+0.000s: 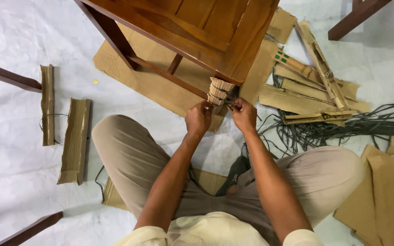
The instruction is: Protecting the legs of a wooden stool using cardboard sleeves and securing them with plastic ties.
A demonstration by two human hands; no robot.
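Right at the near corner of the wooden chair point(197, 32), the left hand point(199, 119) and right hand point(244, 115) pinch dark strapping point(226, 98) around the corrugated cardboard wrap point(220, 90) on the chair leg, fingers closed on the strap. Keeping it taut and flat over the cardboard would serve best. No containers show; loose straps point(343, 127) and cardboard strips point(308, 98) lie right of the chair.

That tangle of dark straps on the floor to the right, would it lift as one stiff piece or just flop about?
The dark straps lie in loose curling loops over the white floor sheet, so they would probably droop and trail if lifted. They look thin and flat, likely light. Being tangled with the folded cardboard strips, they may snag and drag some along.
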